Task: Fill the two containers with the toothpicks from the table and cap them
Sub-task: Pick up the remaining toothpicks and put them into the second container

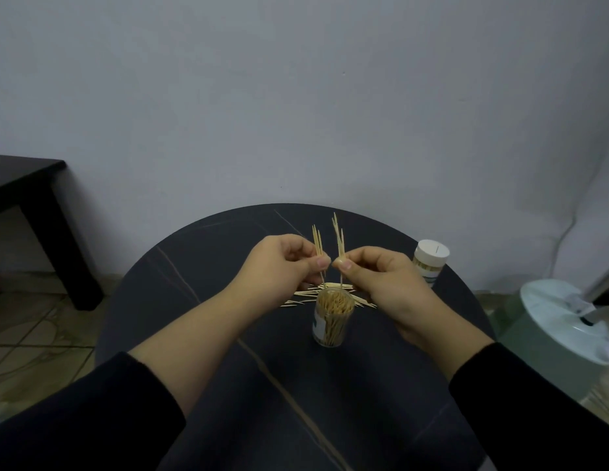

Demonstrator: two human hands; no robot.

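An uncapped clear container (332, 321), packed with toothpicks standing upright, sits at the middle of the round dark table (228, 253). Just above it, my left hand (279, 263) pinches a few upright toothpicks (318, 246) between thumb and fingers. My right hand (381, 277) pinches another small bunch of toothpicks (338, 239), tips pointing up, close beside the left. Loose toothpicks (306, 294) lie scattered on the table behind the container. A second container (430, 263) with a white cap on stands at the table's right edge.
A dark low table (28, 198) stands at the left by the wall. A white round appliance base (564, 321) sits on the floor to the right of the table. A grey wall rises right behind the table.
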